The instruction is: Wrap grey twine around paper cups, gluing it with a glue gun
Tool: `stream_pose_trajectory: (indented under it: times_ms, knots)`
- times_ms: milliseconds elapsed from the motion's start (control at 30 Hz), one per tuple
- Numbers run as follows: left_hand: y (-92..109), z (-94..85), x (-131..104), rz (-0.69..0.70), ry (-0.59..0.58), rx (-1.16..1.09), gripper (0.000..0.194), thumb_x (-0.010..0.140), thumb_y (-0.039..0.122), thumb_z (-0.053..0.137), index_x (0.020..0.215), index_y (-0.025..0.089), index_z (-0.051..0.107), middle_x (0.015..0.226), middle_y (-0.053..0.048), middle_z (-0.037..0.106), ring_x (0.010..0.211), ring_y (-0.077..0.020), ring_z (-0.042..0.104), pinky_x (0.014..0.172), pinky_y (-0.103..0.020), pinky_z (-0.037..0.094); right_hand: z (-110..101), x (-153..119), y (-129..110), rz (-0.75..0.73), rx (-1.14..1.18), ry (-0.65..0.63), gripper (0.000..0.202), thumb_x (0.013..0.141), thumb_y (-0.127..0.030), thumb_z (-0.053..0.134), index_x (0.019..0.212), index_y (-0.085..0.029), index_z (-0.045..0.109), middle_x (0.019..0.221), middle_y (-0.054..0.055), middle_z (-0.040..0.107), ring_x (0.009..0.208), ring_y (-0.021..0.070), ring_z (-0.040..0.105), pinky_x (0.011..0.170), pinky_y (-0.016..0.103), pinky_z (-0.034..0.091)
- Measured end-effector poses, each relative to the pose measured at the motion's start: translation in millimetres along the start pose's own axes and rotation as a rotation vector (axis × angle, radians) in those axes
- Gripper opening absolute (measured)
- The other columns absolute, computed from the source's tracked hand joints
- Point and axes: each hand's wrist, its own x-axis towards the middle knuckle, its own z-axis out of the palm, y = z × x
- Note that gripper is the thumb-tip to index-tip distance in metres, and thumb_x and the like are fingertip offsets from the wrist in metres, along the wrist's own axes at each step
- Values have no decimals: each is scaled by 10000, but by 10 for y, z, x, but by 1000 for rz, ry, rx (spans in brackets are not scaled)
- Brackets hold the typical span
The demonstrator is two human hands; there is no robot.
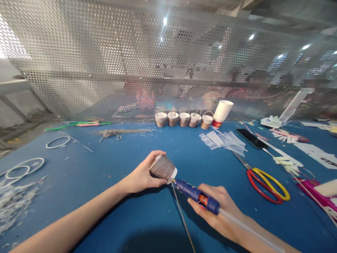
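Left hand (pixel 144 177) grips a cord-wrapped cup (pixel 162 167) over the near middle of the desk (pixel 79 175); the right hand (pixel 228 204) is wrapped around a blue glue gun (pixel 191 192), nozzle at the cup's white end.

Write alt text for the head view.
A person's left hand holds a cord-wrapped cup tilted while the right hand holds a glue gun, its nozzle at the cup's white edge. Behind, on a blue table, stand five handled cups and a cup stack; scissors lie right.

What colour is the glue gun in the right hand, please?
The glue gun is mostly dark blue, seen best in the head view.
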Motion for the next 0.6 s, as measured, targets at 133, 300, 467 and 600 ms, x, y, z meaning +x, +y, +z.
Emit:
stream_pose_trajectory:
  times_ms: [133, 300, 467, 600]
  knots:
    - [-3, -14, 1, 30, -15, 8, 674, 685, 208, 705, 1245, 286, 339, 993, 6, 609, 831, -175, 613, 815, -395, 487, -65, 34, 11, 167, 25, 9, 295, 870, -327, 537, 610, -219, 450, 509, -58, 471, 428, 95, 427, 473, 216, 354]
    - [2, -27, -2, 51, -32, 2, 670, 668, 204, 720, 1221, 279, 349, 1082, -28, 616, 960, -215, 617, 903, -440, 457, -135, 55, -42, 237, 68, -12, 320, 858, -344, 535, 582, -220, 431, 490, -61, 452, 428, 96, 399, 463, 226, 346]
    - [10, -51, -1, 81, -58, -20, 651, 645, 184, 733, 1174, 259, 360, 1122, -54, 599, 1063, -237, 582, 971, -469, 407, -152, 47, -70, 249, 108, -47, 311, 859, -359, 524, 592, -218, 453, 509, -51, 483, 452, 104, 427, 486, 230, 372]
    - [10, -79, 18, 106, -56, -17, 642, 618, 174, 744, 1137, 254, 375, 1263, -95, 521, 1119, -253, 550, 1001, -495, 381, -186, 60, -45, 315, 179, -21, 300, 844, -385, 514, 594, -222, 496, 530, -27, 531, 476, 125, 472, 474, 230, 404]
